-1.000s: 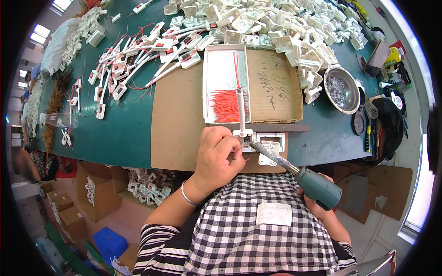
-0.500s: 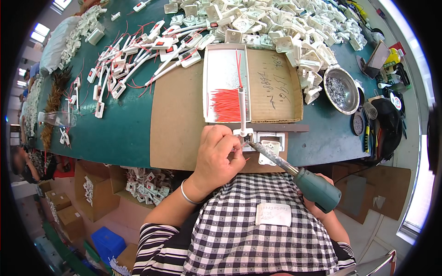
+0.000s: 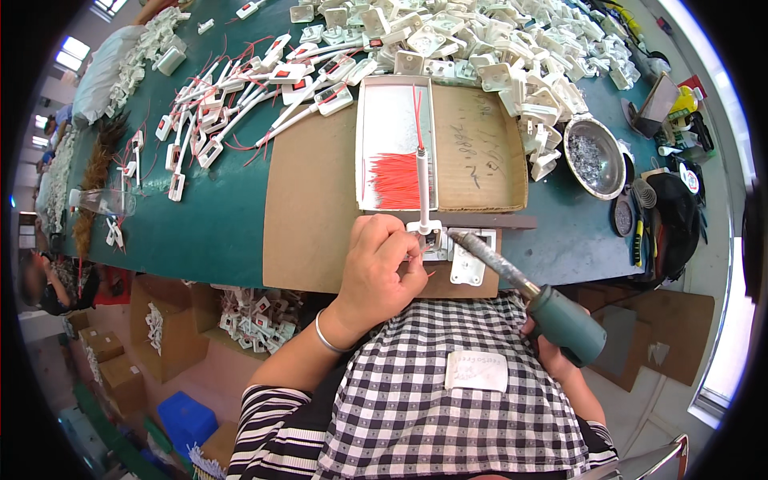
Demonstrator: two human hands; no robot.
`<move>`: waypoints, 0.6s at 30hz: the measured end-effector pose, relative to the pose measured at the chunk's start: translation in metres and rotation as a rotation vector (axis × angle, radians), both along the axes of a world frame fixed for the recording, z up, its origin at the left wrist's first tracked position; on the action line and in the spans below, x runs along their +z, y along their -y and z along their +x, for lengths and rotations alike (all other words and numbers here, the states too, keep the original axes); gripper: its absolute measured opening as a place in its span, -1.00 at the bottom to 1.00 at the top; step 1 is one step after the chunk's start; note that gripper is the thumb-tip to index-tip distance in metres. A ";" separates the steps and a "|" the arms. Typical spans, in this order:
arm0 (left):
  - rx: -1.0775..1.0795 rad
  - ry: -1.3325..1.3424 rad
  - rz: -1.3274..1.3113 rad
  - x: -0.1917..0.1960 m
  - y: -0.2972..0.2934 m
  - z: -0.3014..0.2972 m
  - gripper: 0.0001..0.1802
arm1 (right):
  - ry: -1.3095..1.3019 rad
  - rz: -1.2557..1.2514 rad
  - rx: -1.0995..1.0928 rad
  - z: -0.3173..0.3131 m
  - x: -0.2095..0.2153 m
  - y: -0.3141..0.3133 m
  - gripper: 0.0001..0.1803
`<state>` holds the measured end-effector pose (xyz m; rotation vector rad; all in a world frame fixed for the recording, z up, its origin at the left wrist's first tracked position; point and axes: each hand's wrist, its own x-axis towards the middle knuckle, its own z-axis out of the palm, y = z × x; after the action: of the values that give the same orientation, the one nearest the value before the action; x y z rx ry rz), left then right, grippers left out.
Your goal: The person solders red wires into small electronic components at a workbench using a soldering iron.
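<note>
1. broadly, a long green table (image 3: 224, 216) fills the upper part of the view, with a sheet of brown cardboard (image 3: 308, 208) lying flat at its near edge in front of the person.
2. across the far side a heap of white plastic parts (image 3: 512, 48) spreads over the table, and to the left of it lie white parts with red wires (image 3: 240, 96) in loose rows.
3. on the cardboard a shallow white tray (image 3: 388, 120) stands, holding a bunch of short red wires (image 3: 396, 180) in its near half.
4. to the right, well apart from the tray, a round metal bowl (image 3: 594, 156) sits on the table with grey bits in it.
5. the right hand (image 3: 552, 360) is closed around the green handle of a soldering iron (image 3: 560, 320), whose metal shaft slants up and left so the tip is just beside a small white part (image 3: 432, 240).
6. the left hand (image 3: 380, 268) has its fingers curled together, pinching at the small white part, which lies on the cardboard's near edge just below the tray.
7. a thin white cable (image 3: 422, 184) runs from that part straight up over the tray, ending in a red wire.
8. just right of the part lies a flat white plate (image 3: 472, 260).
</note>
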<state>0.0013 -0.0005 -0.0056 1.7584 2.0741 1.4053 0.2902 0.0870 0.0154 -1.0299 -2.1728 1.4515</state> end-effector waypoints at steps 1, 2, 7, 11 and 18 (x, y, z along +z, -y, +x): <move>-0.016 0.009 -0.021 0.002 0.001 -0.001 -0.79 | -0.187 -0.154 -0.138 0.001 -0.011 0.009 -0.67; -0.033 0.018 -0.042 0.004 0.001 -0.002 -0.79 | -0.228 -0.019 -0.172 0.005 -0.021 0.012 -0.59; -0.027 -0.002 -0.049 0.029 -0.009 -0.035 -0.83 | -0.307 -0.187 -0.218 -0.006 -0.006 0.009 -0.47; 0.017 -0.298 -0.167 0.027 -0.051 -0.066 -0.90 | -0.426 -0.209 -0.253 -0.011 -0.007 0.006 -0.48; 0.025 -0.552 -0.402 0.016 -0.070 -0.067 -0.94 | -0.490 -0.172 -0.348 -0.007 -0.009 0.015 -0.56</move>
<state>-0.0654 0.0699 0.0106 2.0880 2.4027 0.4637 0.2831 0.0716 0.0066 -0.9264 -1.4702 1.5405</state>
